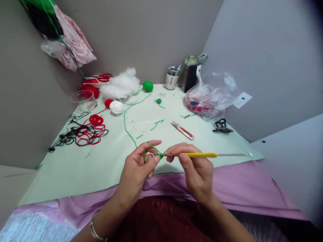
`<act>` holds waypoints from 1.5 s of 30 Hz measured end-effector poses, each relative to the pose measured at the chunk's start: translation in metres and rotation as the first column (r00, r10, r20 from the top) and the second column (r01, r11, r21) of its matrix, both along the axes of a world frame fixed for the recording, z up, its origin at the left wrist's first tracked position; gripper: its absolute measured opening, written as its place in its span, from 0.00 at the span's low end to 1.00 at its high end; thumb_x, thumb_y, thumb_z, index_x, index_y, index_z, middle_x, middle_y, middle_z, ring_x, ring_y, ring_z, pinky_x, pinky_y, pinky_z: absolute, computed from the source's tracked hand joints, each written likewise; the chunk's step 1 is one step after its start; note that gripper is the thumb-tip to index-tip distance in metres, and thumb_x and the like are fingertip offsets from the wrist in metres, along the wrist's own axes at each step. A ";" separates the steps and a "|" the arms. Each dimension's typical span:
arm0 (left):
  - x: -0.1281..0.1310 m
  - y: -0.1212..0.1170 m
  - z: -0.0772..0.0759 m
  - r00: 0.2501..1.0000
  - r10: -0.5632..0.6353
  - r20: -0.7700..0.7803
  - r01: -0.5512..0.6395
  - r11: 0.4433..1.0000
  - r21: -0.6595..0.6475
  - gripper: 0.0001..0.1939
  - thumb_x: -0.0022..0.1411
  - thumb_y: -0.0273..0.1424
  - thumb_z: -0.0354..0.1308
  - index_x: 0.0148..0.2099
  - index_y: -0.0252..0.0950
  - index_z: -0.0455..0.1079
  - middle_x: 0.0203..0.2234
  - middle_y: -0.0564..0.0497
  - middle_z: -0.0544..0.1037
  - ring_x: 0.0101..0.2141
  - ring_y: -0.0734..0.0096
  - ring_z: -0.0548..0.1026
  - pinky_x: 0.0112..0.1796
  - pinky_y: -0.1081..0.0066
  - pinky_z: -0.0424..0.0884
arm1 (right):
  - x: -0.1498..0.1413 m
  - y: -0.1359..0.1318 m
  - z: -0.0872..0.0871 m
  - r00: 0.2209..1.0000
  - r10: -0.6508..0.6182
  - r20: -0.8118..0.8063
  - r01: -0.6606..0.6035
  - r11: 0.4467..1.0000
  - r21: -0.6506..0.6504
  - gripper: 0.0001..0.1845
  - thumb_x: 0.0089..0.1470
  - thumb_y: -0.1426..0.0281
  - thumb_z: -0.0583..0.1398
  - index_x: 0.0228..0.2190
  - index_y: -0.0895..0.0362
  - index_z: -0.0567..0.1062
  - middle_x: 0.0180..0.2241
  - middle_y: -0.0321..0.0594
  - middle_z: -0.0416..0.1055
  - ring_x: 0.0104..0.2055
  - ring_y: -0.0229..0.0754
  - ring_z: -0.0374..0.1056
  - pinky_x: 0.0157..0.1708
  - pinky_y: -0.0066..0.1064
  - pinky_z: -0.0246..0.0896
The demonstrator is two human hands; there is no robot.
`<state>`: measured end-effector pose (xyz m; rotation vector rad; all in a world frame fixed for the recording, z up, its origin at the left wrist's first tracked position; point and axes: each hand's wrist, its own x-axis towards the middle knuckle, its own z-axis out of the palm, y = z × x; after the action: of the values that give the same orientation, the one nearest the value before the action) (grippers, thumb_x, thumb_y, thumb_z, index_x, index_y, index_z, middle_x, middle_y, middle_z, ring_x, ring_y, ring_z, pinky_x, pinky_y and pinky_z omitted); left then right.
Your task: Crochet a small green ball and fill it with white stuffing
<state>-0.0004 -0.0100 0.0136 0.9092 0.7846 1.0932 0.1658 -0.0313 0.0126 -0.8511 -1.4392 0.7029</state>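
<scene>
Between pinching hands (143, 159) (193, 164), small green crochet piece (161, 156), looped yarn, yellow-handled hook (202, 155) touching it

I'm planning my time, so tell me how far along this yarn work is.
Early, it seems. A small green ball lies apart, perhaps finished. The left hand pinches a tiny green piece; the right hand holds a yellow-handled hook at it. Its green strand looks uncut, so trimming seems left.
</scene>
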 end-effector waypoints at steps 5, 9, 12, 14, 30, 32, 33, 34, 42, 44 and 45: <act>0.000 0.000 -0.006 0.994 0.073 -0.084 -0.066 0.995 0.081 0.16 0.63 0.32 0.70 0.53 0.48 0.79 0.33 0.58 0.71 0.20 0.90 0.61 0.21 0.85 0.59 | -0.001 -0.006 0.002 0.944 -0.124 0.304 0.030 0.955 0.296 0.13 0.65 0.81 0.56 0.47 0.57 0.75 0.40 0.45 0.78 0.44 0.42 0.75 0.42 0.34 0.72; 0.000 0.002 -0.005 0.998 0.039 -0.057 -0.035 0.997 0.065 0.17 0.62 0.34 0.70 0.54 0.49 0.79 0.33 0.58 0.72 0.19 0.90 0.62 0.20 0.85 0.60 | -0.002 -0.005 -0.004 0.971 -0.125 0.202 0.070 0.964 0.256 0.14 0.66 0.80 0.55 0.47 0.56 0.75 0.41 0.44 0.78 0.43 0.42 0.75 0.42 0.35 0.72; 0.000 0.002 -0.004 0.995 0.061 -0.077 -0.055 0.996 0.067 0.18 0.61 0.34 0.72 0.53 0.48 0.79 0.32 0.58 0.73 0.19 0.90 0.61 0.19 0.85 0.59 | -0.002 -0.003 -0.003 0.970 -0.129 0.208 0.072 0.962 0.264 0.13 0.66 0.81 0.55 0.46 0.56 0.75 0.40 0.44 0.78 0.43 0.42 0.75 0.42 0.35 0.72; 0.000 0.001 -0.003 0.991 0.089 -0.098 -0.082 0.994 0.074 0.19 0.59 0.34 0.73 0.53 0.47 0.79 0.31 0.58 0.73 0.20 0.89 0.61 0.19 0.85 0.59 | -0.003 -0.002 0.000 0.953 -0.153 0.262 0.060 0.941 0.332 0.13 0.65 0.81 0.55 0.46 0.58 0.75 0.39 0.46 0.78 0.44 0.42 0.76 0.42 0.35 0.73; -0.001 -0.001 -0.003 0.992 0.092 -0.083 -0.087 0.995 0.056 0.26 0.61 0.34 0.72 0.60 0.45 0.73 0.34 0.57 0.72 0.20 0.89 0.61 0.19 0.85 0.58 | -0.004 -0.002 -0.002 0.956 -0.167 0.243 0.095 0.955 0.283 0.13 0.65 0.79 0.56 0.45 0.55 0.76 0.38 0.43 0.79 0.42 0.43 0.76 0.41 0.36 0.73; -0.001 0.000 -0.003 0.990 0.103 -0.092 -0.097 0.993 0.068 0.25 0.61 0.34 0.72 0.59 0.46 0.74 0.33 0.58 0.72 0.20 0.88 0.60 0.19 0.85 0.58 | -0.005 -0.001 -0.001 0.948 -0.182 0.262 0.092 0.942 0.322 0.13 0.65 0.79 0.56 0.46 0.55 0.76 0.37 0.44 0.79 0.41 0.44 0.76 0.39 0.37 0.73; -0.001 0.000 -0.003 0.989 0.108 -0.096 -0.101 0.992 0.075 0.25 0.60 0.34 0.72 0.59 0.46 0.74 0.33 0.58 0.72 0.20 0.88 0.60 0.19 0.84 0.58 | -0.005 -0.001 -0.001 0.941 -0.195 0.276 0.091 0.933 0.347 0.13 0.65 0.79 0.56 0.46 0.55 0.76 0.37 0.44 0.79 0.41 0.45 0.76 0.39 0.37 0.73; 0.000 0.000 -0.003 0.989 0.108 -0.103 -0.100 0.992 0.080 0.25 0.60 0.34 0.72 0.59 0.46 0.74 0.33 0.58 0.72 0.20 0.88 0.59 0.20 0.84 0.58 | -0.005 0.000 -0.001 0.937 -0.205 0.284 0.091 0.926 0.365 0.13 0.65 0.79 0.56 0.47 0.55 0.76 0.37 0.45 0.79 0.41 0.45 0.76 0.38 0.37 0.73; -0.002 -0.002 -0.001 0.979 0.126 -0.159 -0.108 0.987 0.117 0.23 0.61 0.34 0.71 0.58 0.48 0.75 0.34 0.57 0.73 0.21 0.87 0.60 0.21 0.83 0.59 | -0.003 -0.001 -0.001 0.960 -0.135 0.246 0.067 0.962 0.265 0.11 0.66 0.79 0.56 0.44 0.55 0.76 0.38 0.44 0.78 0.42 0.44 0.75 0.40 0.37 0.71; -0.002 -0.003 -0.001 0.971 0.155 -0.180 -0.129 0.981 0.145 0.22 0.62 0.33 0.71 0.58 0.47 0.75 0.34 0.57 0.74 0.21 0.87 0.60 0.22 0.83 0.60 | -0.004 -0.001 -0.001 0.964 -0.127 0.231 0.066 0.965 0.254 0.11 0.66 0.79 0.55 0.43 0.55 0.76 0.37 0.43 0.78 0.41 0.43 0.74 0.40 0.37 0.71; -0.002 -0.004 -0.001 0.965 0.175 -0.195 -0.144 0.976 0.164 0.22 0.62 0.33 0.70 0.57 0.46 0.76 0.33 0.57 0.74 0.21 0.87 0.60 0.22 0.83 0.60 | -0.004 -0.001 -0.001 0.966 -0.129 0.225 0.070 0.965 0.253 0.11 0.66 0.78 0.55 0.43 0.55 0.76 0.36 0.43 0.78 0.40 0.43 0.74 0.39 0.37 0.71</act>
<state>-0.0021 -0.0136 0.0128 1.1151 0.9726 1.2231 0.1615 -0.0325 0.0115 -0.8286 -1.6466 0.3445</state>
